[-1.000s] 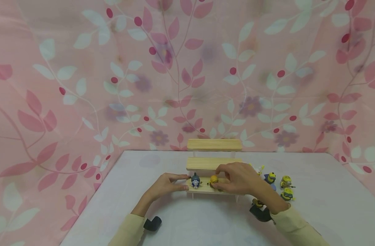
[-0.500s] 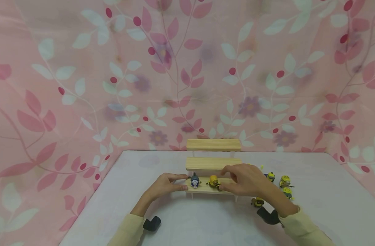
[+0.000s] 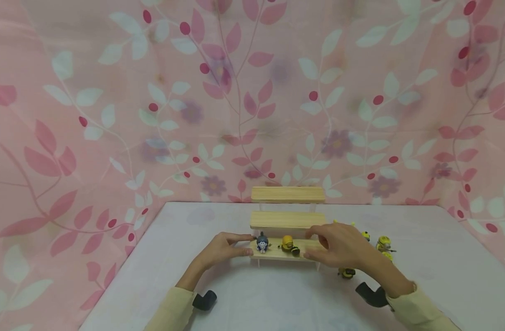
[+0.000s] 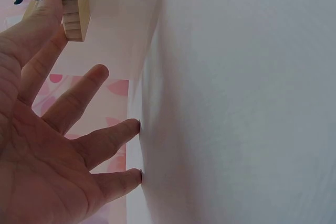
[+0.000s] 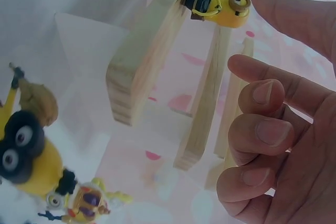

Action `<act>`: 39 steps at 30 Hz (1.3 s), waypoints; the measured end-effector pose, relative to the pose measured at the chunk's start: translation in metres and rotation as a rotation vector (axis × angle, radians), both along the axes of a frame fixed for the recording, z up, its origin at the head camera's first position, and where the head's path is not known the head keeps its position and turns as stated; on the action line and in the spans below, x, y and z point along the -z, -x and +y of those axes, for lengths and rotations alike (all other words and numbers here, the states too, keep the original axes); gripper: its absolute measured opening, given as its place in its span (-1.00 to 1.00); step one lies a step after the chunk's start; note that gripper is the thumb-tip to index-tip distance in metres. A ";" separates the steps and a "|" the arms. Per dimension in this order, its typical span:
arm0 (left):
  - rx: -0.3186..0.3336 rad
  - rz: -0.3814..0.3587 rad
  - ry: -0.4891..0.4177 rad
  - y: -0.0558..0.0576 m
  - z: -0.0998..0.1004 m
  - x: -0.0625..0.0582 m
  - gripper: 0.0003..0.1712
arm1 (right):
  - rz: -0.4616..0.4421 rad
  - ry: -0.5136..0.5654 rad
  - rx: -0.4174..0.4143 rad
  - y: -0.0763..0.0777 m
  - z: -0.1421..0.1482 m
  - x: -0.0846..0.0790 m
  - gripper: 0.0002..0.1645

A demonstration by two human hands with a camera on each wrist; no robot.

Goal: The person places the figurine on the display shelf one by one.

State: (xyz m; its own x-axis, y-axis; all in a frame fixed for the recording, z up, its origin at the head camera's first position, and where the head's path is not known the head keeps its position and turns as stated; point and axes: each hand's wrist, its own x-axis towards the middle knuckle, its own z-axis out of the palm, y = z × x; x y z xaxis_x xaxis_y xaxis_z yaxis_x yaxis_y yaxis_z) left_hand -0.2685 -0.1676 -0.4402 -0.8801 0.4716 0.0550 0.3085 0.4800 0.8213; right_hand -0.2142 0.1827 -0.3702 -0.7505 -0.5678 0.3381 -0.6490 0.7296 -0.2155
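My left hand [image 3: 221,250] pinches the left end of the lowest board of a three-step wooden display stand [image 3: 287,220]. In the left wrist view, its thumb and index finger are at the board's end [image 4: 76,3] while the other fingers spread out straight. A grey-topped figurine with a white-and-blue body [image 3: 262,243] stands on that board beside the left fingertips. To its right is a yellow minion figurine [image 3: 287,242] with a black-and-yellow base part. My right hand [image 3: 343,246] holds nothing; thumb and index finger are apart, just right of the minion [image 5: 231,11].
Several minion figurines, among them one with a weapon-like stick [image 3: 384,243] and one nearer the front [image 3: 347,273], stand on the white-covered table [image 3: 269,303] to the right, partly behind the right hand. A pink floral cloth [image 3: 252,101] hangs behind.
My right hand has let go of the yellow minion and moved right, away from it. The left hand keeps its place at the board's end.
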 end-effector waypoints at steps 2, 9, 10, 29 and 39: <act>-0.004 -0.007 0.000 0.000 0.000 0.000 -0.45 | 0.004 -0.005 -0.003 0.000 0.003 0.001 -0.52; 0.003 -0.007 0.000 0.000 0.000 0.000 -0.45 | 0.033 0.000 -0.002 -0.005 0.013 0.004 -0.56; 0.004 -0.008 -0.001 0.000 0.000 0.000 -0.46 | 0.039 0.001 0.002 -0.005 0.015 0.005 -0.58; 0.004 -0.004 0.001 -0.001 0.000 -0.001 -0.47 | 0.024 -0.044 0.059 -0.016 0.041 0.016 -0.63; 0.017 -0.004 -0.012 0.000 -0.001 0.001 -0.49 | -0.019 -0.067 0.085 -0.021 0.055 0.020 -0.63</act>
State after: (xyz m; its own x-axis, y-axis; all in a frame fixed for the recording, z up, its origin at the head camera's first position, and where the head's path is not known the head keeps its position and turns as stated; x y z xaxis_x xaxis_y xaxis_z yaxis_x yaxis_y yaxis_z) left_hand -0.2686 -0.1681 -0.4416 -0.8724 0.4854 0.0577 0.3133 0.4648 0.8281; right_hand -0.1933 0.2374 -0.3902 -0.8029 -0.5226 0.2866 -0.5805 0.7949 -0.1767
